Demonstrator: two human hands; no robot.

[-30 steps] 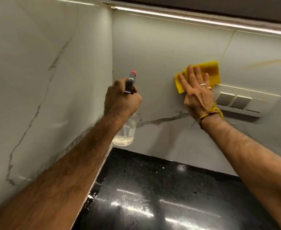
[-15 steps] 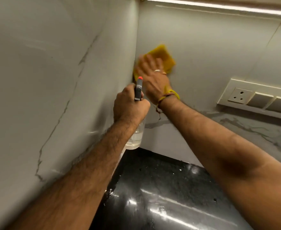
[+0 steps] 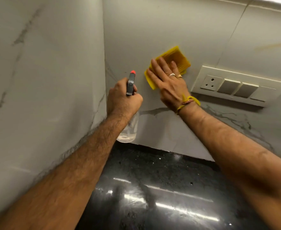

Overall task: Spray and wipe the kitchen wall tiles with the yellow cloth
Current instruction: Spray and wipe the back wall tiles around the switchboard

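A folded yellow cloth (image 3: 177,58) lies flat against the back wall tiles (image 3: 153,27), left of the switch plate. My right hand (image 3: 167,80) presses it to the wall with straight, spread fingers. My left hand (image 3: 122,98) grips a clear spray bottle (image 3: 128,130) by its neck, close to the corner. The grey trigger head with its red nozzle (image 3: 132,72) points up at the tiles. A little liquid shows in the bottle's bottom.
A cream switch plate (image 3: 240,85) with one socket and several switches is mounted right of the cloth. The marbled side wall (image 3: 45,72) meets the back wall at the corner. A glossy black countertop (image 3: 153,188) runs below both arms.
My right hand has slid the cloth from the corner to the right, toward the switch plate. The left hand with the bottle has stayed near the corner.
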